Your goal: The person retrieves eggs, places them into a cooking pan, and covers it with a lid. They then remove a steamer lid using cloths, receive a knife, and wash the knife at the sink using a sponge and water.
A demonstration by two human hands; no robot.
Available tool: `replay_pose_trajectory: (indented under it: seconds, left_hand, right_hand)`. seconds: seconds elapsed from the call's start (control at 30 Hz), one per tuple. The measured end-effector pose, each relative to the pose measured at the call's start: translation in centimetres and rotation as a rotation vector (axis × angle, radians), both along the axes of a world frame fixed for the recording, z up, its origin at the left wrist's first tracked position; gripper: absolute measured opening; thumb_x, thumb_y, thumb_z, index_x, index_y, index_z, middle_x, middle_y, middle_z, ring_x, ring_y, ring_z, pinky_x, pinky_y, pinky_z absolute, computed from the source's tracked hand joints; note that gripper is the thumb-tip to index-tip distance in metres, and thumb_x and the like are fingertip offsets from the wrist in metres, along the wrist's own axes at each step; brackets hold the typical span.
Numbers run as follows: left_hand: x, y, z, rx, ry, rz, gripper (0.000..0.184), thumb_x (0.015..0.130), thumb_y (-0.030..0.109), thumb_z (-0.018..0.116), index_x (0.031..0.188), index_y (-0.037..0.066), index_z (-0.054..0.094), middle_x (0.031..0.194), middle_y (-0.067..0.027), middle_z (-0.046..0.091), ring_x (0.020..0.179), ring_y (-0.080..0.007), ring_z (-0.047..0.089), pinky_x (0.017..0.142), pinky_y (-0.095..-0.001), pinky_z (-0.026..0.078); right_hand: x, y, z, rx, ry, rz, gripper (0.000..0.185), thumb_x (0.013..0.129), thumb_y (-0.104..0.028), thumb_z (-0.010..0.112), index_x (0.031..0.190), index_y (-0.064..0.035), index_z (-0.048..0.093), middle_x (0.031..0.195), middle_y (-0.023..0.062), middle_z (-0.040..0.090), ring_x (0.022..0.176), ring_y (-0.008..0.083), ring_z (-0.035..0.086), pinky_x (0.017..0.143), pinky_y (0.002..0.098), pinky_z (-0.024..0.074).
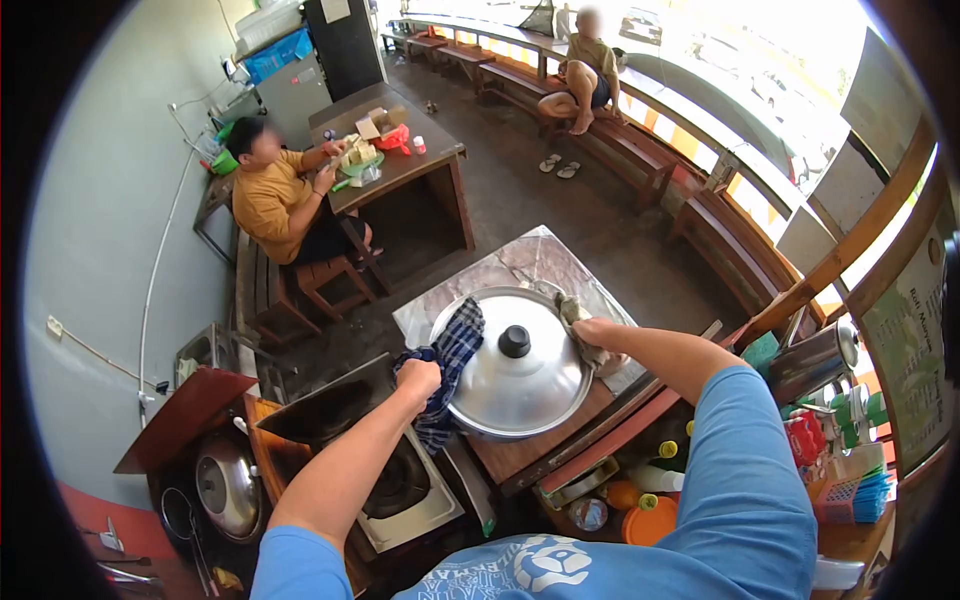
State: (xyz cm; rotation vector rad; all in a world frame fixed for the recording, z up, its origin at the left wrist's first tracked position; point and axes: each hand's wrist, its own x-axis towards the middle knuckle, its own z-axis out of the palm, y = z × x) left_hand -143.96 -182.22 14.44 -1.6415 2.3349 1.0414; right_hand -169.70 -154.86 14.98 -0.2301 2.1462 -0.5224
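A wide metal pot with a domed silver lid (535,385) and a black knob (515,341) sits at the marbled tabletop (500,268). My left hand (418,380) is closed on a dark blue checked cloth (462,338), which lies against the left rim and partly over the lid. At the opposite rim, my right hand (600,336) grips a greyish-olive cloth (572,312). The cloths hide the pot's handles, and most of its body is below the lid.
A gas stove (410,495) stands left of the pot. Below my right arm are bottles and an orange lid (652,522). One person (275,195) sits at a wooden table (400,110) handling food; another person (590,70) sits on a bench (635,150).
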Motion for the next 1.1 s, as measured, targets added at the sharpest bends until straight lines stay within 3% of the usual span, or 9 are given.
replay_pose_trajectory:
  seconds: [0.13,0.17,0.3,0.5,0.6,0.67,0.83,0.9,1.1]
  left_hand:
    - [-0.3,-3.5,-11.3,-0.023,-0.139,-0.326,0.039,0.081,0.018,0.054,0.104,-0.011,0.067,0.115,-0.0304,0.066,0.111,-0.0381,0.065,0.092,-0.0418,0.053]
    - [-0.4,-0.3,-3.7,0.085,-0.059,-0.081,0.038,0.082,0.015,0.054,0.107,-0.010,0.067,0.117,-0.0294,0.065,0.111,-0.0374,0.065,0.091,-0.0413,0.054]
    - [-1.9,0.7,-5.9,0.043,-0.114,0.094,0.032,0.084,0.011,0.055,0.107,-0.007,0.069,0.117,-0.0265,0.067,0.110,-0.0355,0.067,0.088,-0.0406,0.056]
    - [-1.7,0.9,-9.5,-0.022,-0.394,-0.279,0.031,0.087,0.013,0.059,0.110,-0.005,0.069,0.120,-0.0241,0.066,0.110,-0.0326,0.067,0.089,-0.0387,0.056]
    - [-0.5,4.0,-2.5,-0.011,-0.363,-0.141,0.029,0.087,0.013,0.059,0.109,-0.003,0.070,0.120,-0.0248,0.066,0.112,-0.0354,0.066,0.092,-0.0414,0.055]
    - [0.3,4.4,-1.2,-0.179,-0.248,-0.323,0.025,0.087,0.009,0.057,0.105,-0.002,0.072,0.115,-0.0254,0.067,0.109,-0.0374,0.066,0.091,-0.0434,0.055]
    - [-1.7,5.5,10.4,-0.675,-0.071,-0.497,0.022,0.088,0.009,0.054,0.087,0.003,0.076,0.095,-0.0184,0.073,0.088,-0.0334,0.073,0.074,-0.0446,0.060]
    - [-0.4,5.3,16.5,-1.017,0.067,-0.558,0.016,0.087,0.009,0.055,0.086,0.001,0.070,0.086,-0.0169,0.071,0.079,-0.0340,0.073,0.071,-0.0430,0.060]
    - [11.4,7.4,33.8,-0.883,0.708,-0.245,0.019,0.092,0.011,0.057,0.101,-0.004,0.064,0.083,-0.0229,0.070,0.073,-0.0411,0.069,0.067,-0.0481,0.053]
  right_hand:
    - [-1.1,-0.3,-2.0,0.085,0.027,0.251,0.064,0.091,-0.043,0.041,0.137,-0.0007,0.052,0.144,0.0204,0.049,0.130,0.0472,0.046,0.100,0.0618,0.0443]
    - [-1.2,-0.5,-2.6,0.088,0.035,0.232,0.064,0.091,-0.042,0.040,0.136,0.0005,0.052,0.142,0.0210,0.051,0.128,0.0453,0.050,0.099,0.0577,0.0457]
    - [-3.9,-1.4,-5.6,0.252,0.060,0.507,0.057,0.092,-0.038,0.038,0.126,0.0014,0.060,0.128,0.0240,0.061,0.119,0.0345,0.060,0.095,0.0448,0.0502]
    - [-2.2,-1.2,-5.3,0.181,0.183,0.544,0.045,0.092,-0.031,0.042,0.112,-0.0011,0.068,0.113,0.0211,0.068,0.108,0.0343,0.065,0.090,0.0456,0.0517]
    - [-5.7,-2.3,-16.3,0.083,0.479,0.457,0.030,0.084,-0.027,0.059,0.103,-0.0112,0.075,0.103,0.0093,0.074,0.098,0.0229,0.070,0.085,0.0356,0.0517]
    - [-5.2,-3.9,-8.0,0.274,0.490,1.202,0.037,0.086,-0.034,0.053,0.098,-0.0061,0.075,0.103,0.0168,0.072,0.097,0.0313,0.070,0.081,0.0456,0.0547]
    - [-0.7,-10.3,16.1,0.285,0.989,0.725,0.037,0.076,-0.036,0.060,0.100,-0.0124,0.077,0.103,0.0072,0.075,0.095,0.0215,0.073,0.073,0.0394,0.0576]
    - [3.0,-10.4,26.7,0.172,1.044,0.559,0.037,0.078,-0.029,0.059,0.103,-0.0096,0.076,0.107,0.0100,0.074,0.103,0.0247,0.071,0.086,0.0354,0.0546]
    - [14.6,-5.4,40.4,-0.298,1.190,0.531,0.048,0.084,-0.043,0.054,0.095,0.0006,0.072,0.101,0.0232,0.070,0.093,0.0370,0.068,0.082,0.0477,0.0525]
